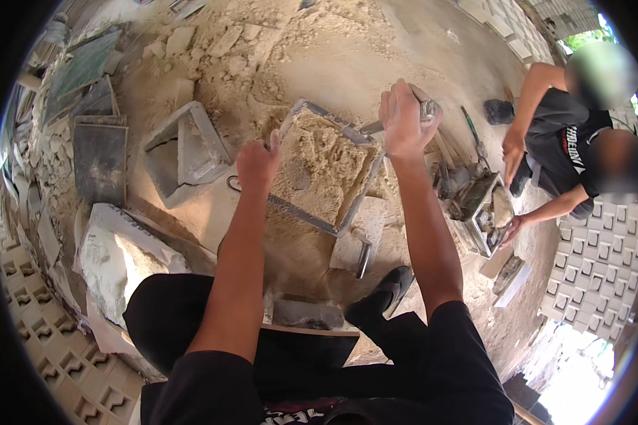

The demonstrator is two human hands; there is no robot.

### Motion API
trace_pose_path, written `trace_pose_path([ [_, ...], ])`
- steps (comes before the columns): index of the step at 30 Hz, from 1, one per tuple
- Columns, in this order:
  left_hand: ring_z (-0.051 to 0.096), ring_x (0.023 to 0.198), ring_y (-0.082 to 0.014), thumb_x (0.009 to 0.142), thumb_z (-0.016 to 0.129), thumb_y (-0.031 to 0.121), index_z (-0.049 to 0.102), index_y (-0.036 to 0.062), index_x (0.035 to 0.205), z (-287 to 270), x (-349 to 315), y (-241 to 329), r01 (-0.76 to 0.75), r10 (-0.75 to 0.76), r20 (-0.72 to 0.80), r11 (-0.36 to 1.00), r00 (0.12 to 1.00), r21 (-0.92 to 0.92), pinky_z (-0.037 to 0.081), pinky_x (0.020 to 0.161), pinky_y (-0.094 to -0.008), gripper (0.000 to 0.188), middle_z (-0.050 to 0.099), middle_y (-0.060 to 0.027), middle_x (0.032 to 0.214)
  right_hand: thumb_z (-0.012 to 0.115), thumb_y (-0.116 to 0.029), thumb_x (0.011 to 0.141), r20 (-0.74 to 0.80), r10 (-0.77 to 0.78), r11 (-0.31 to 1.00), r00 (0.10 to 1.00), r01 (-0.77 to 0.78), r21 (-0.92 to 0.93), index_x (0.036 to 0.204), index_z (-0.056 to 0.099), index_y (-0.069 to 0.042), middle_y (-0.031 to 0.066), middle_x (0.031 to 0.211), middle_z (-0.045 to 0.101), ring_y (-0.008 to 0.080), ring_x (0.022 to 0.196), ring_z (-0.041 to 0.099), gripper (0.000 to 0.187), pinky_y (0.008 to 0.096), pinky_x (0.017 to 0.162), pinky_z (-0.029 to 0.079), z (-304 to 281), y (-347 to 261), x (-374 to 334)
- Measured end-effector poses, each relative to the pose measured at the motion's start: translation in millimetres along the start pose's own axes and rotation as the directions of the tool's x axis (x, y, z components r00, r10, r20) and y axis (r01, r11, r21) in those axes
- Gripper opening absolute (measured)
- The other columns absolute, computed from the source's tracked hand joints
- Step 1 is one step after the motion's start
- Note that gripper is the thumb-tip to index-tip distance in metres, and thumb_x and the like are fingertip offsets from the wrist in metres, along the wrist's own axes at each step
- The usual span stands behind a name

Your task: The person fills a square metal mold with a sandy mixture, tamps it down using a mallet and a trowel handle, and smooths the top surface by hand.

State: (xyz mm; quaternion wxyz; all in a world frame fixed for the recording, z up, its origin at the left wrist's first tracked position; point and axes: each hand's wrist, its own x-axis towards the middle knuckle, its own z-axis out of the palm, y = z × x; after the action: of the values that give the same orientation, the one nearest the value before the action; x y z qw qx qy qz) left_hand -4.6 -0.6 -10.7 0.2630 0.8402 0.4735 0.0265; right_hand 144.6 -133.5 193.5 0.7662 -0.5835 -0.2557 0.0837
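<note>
A square metal-edged moulding frame (345, 132), packed with coarse sandy material (319, 166), lies on the ground before me. My left hand (257, 163) is closed at its left edge, thumb raised; the curled fingers are partly hidden. Over the frame's upper right corner, my right hand (405, 124) is wrapped round the handle of a trowel-like tool. The tool's narrow metal blade (371, 128) points left toward the sand. A metal loop handle (233, 183) sticks out beside my left wrist. Below the frame lies a flat pale board (347, 248) with a metal handle on it.
Another hollow square mould (189, 152) stands left, near dark flat plates (101, 163) and a pale sack (117, 244). Loose sand (319, 49) spreads beyond. At right, a person (563, 152) in dark clothes handles a small frame (490, 216). Patterned blocks (592, 262) are stacked there.
</note>
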Motion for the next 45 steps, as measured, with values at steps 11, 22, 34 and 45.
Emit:
trace_pose_path([
  [11,0.064,0.095,-0.0381,0.097,0.035,0.058,0.068,-0.0085,0.09,-18.7,-1.5,9.8,0.071,-0.069,0.146,0.997,0.987,-0.008,0.05,0.087,-0.0478,0.074,0.065,-0.0275,0.099,0.055,-0.009,0.091,0.183,-0.008,0.999,0.983,0.001,0.034,0.053,0.037,-0.01,-0.0058,0.048,0.036,0.0021,0.044,0.029,0.042,0.0251,0.04,0.018,23.6,13.6,25.8],
  [22,0.061,0.104,-0.0366,0.098,0.034,0.058,0.067,-0.0067,0.103,-11.7,-0.6,5.1,0.08,-0.078,0.137,0.997,0.988,-0.011,0.048,0.09,-0.0481,0.073,0.063,-0.0241,0.109,0.051,-0.01,0.094,0.121,0.06,0.994,0.991,-0.07,0.078,0.055,0.036,-0.009,-0.0063,0.049,0.035,0.0018,0.042,0.028,0.042,0.0256,0.039,0.019,54.5,13.0,22.6],
  [34,0.059,0.108,-0.0354,0.098,0.032,0.058,0.066,-0.0053,0.11,-14.2,0.4,9.2,0.08,-0.072,0.192,0.996,0.979,-0.033,0.046,0.095,-0.0482,0.073,0.061,-0.0238,0.115,0.049,-0.005,0.091,0.12,0.04,0.994,0.992,-0.052,0.094,0.054,0.034,-0.008,-0.0055,0.049,0.032,0.0032,0.043,0.027,0.04,0.0257,0.039,0.018,7.8,3.6,11.5],
  [45,0.059,0.106,-0.038,0.098,0.034,0.058,0.069,-0.0056,0.101,-18.5,7.7,9.4,0.124,-0.109,0.254,0.991,0.961,-0.044,0.046,0.093,-0.0485,0.072,0.062,-0.0243,0.109,0.05,-0.005,0.091,0.151,-0.028,0.998,0.988,0.02,0.055,0.056,0.035,-0.008,-0.005,0.05,0.035,0.0022,0.044,0.03,0.039,0.0243,0.04,0.018,22.5,2.0,15.0],
])
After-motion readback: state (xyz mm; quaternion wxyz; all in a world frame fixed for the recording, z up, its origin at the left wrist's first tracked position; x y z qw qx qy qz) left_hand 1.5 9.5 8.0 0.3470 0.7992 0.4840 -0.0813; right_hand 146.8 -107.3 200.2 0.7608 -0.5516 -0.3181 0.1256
